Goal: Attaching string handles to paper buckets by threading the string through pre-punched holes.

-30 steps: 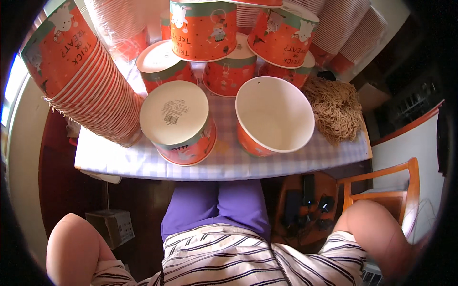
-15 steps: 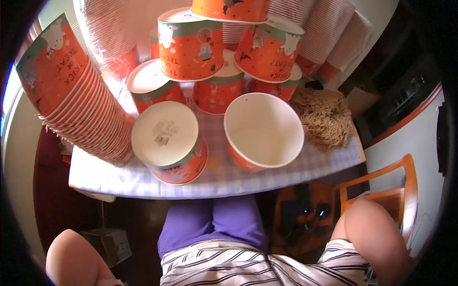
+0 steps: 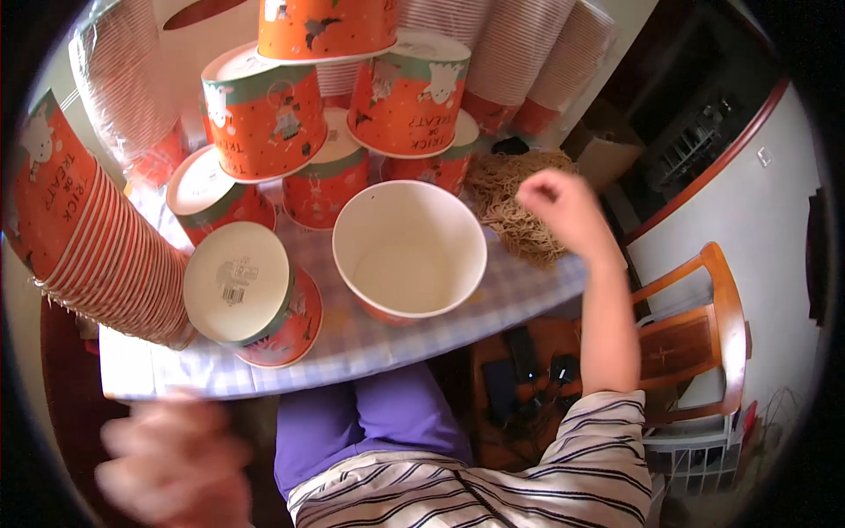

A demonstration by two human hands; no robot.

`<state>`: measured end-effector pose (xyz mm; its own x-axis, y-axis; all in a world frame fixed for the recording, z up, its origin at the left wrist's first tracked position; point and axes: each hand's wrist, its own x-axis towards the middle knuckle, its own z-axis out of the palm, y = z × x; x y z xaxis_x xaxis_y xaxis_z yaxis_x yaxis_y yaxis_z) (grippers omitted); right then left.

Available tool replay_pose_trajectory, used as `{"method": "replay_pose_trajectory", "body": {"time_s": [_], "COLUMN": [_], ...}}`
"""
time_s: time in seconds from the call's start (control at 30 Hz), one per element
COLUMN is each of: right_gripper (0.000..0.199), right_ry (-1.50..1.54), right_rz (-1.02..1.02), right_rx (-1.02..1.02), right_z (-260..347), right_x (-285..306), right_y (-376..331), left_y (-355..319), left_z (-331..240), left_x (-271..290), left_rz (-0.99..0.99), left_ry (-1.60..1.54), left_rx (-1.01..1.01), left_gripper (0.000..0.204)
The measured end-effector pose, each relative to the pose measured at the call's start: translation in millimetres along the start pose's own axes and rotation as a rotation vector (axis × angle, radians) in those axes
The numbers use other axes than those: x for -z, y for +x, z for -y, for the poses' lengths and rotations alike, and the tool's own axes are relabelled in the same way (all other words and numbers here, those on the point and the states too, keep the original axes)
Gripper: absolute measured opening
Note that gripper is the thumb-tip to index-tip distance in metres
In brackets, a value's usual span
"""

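My right hand hovers over the near side of a pile of tan crinkled paper shreds. Its fingers are loosely curled toward the thumb, and nothing shows in them. At the lower left, below the table edge, my left hand is smeared by motion, so its fingers cannot be read. Between the hands an orange paper tub stands mouth up, white and bare inside. To its left sits an upside-down paper tub, apparently set over another whose orange side and rim show below it.
Upside-down orange tubs form a pyramid behind. A tall leaning stack of nested tubs stands left; plastic-wrapped stacks are at the back. The checked tablecloth ends before my lap. A wooden chair stands right.
My right arm has swung up to the shreds, and my left hand has come into view at the lower left. The view has shifted, with the tabletop things now further left.
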<state>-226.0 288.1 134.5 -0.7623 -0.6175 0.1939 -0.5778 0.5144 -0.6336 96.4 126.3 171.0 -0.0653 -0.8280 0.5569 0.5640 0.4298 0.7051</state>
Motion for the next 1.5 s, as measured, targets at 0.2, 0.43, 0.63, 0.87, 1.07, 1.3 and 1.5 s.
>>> {"method": "replay_pose_trajectory", "body": {"time_s": [0.2, 0.43, 0.63, 0.87, 1.07, 1.3, 1.5], "right_gripper": [0.022, 0.012, 0.008, 0.022, 0.009, 0.012, 0.009], "right_ry": [-0.503, -0.735, -0.459, -0.670, -0.616, 0.165, 0.605], "right_rz": [-0.078, -0.240, -0.293, -0.137, -0.211, -0.105, -0.205], "right_rx": [0.110, 0.339, 0.223, 0.345, 0.225, -0.259, -0.276], "right_z": [-86.5, -125.7, -109.7, -95.2, -114.7, -112.2, -83.8], "right_x": [-33.9, -50.8, -32.8, -50.3, -47.8, -2.8, 28.2], "right_y": [-10.9, 0.0, 10.1, 8.8, 23.8, 35.0, 47.5], "left_y": [-35.2, -35.2, -47.8, -60.2, -63.4, -65.3, -64.2], "left_z": [104.6, 130.7, 144.6, 175.9, 182.2, 184.3, 183.6], "left_x": [69.0, 78.4, 84.7, 59.7, 63.7, 65.7, 66.7], "left_rz": [1.043, 0.914, 0.827, 0.905, 0.943, 0.927, 0.929], "left_ry": [0.382, 0.597, 0.626, 0.463, 0.405, 0.419, 0.417], "left_rx": [0.054, 0.016, -0.064, -0.145, -0.081, 0.054, 0.039], "left_gripper": [0.027, 0.031, 0.028, 0.020, 0.017, 0.017, 0.017]}}
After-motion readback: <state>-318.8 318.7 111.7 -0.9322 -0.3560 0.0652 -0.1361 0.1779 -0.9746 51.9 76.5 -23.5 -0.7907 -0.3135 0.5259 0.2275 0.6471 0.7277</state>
